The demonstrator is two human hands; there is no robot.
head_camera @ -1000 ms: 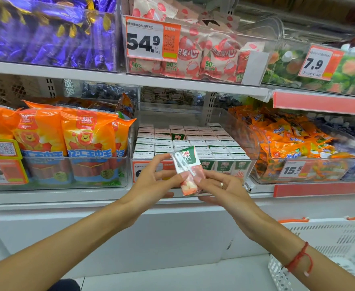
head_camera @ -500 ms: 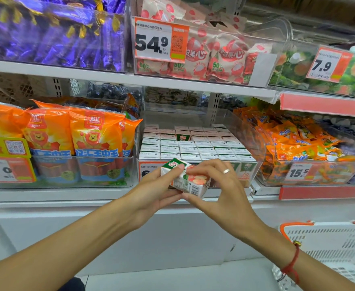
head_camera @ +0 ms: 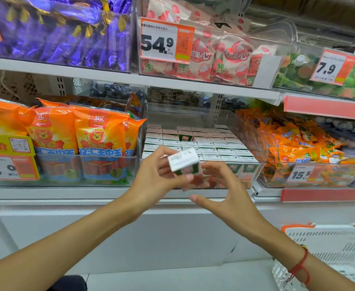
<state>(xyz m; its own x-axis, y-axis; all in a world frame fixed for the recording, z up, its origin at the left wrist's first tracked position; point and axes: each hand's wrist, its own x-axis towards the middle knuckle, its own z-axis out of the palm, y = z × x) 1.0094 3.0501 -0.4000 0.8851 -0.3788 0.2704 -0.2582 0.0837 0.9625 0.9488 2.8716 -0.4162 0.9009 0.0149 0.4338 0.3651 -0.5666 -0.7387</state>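
My left hand pinches a small green and white juice carton in front of the shelf, with the carton's white face turned toward me. My right hand is just right of and below the carton, fingers spread and nearly straight. Whether its fingertips touch the carton's blurred lower end I cannot tell. Behind the hands, a clear bin holds several rows of the same cartons.
Orange sausage packs stand in the bin to the left, orange snack bags in the bin to the right. Upper shelf bins hold purple candy and pink packets. A white shopping basket sits at lower right.
The carton has been turned from upright to showing its white face. My right hand has let go of it and opened; my left hand keeps its hold.
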